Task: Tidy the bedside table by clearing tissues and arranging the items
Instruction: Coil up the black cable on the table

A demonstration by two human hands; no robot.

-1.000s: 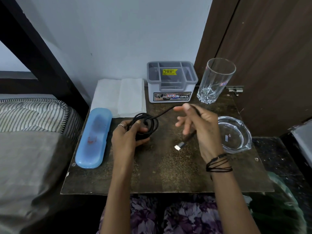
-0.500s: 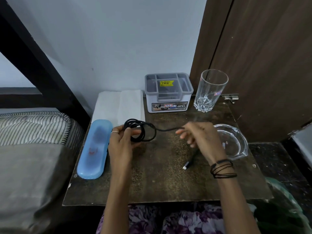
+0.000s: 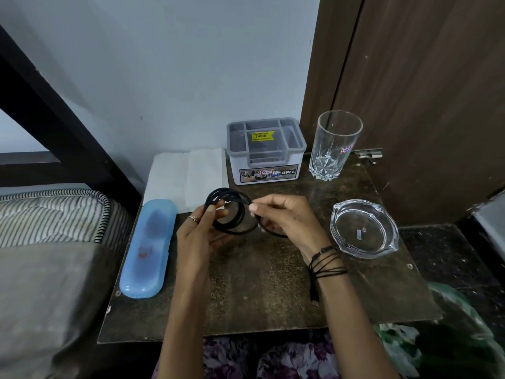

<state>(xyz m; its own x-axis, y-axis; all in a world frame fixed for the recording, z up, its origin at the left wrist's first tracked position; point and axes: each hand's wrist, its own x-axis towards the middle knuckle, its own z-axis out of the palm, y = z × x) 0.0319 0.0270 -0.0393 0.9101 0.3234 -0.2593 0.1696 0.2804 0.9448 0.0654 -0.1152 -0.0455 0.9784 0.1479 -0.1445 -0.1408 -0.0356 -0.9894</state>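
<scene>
A black cable (image 3: 231,212) is wound into a coil above the middle of the dark bedside table (image 3: 259,302). My left hand (image 3: 202,228) grips the coil's left side. Just to its right, my right hand (image 3: 287,220) pinches the cable's loose strand against the coil. The cable's plug end (image 3: 314,296) hangs below my right wrist. Folded white tissues (image 3: 188,176) lie flat at the table's back left corner.
A blue plastic case (image 3: 147,247) lies along the table's left edge beside a striped mattress (image 3: 52,212). A grey organiser box (image 3: 266,151) and a tall glass (image 3: 334,146) stand at the back. A glass ashtray (image 3: 364,228) sits on the right. Brown door behind.
My right hand has moved left to the coil, bringing the loose strand with it. The plug end now dangles under my right wrist instead of in front of the hand.
</scene>
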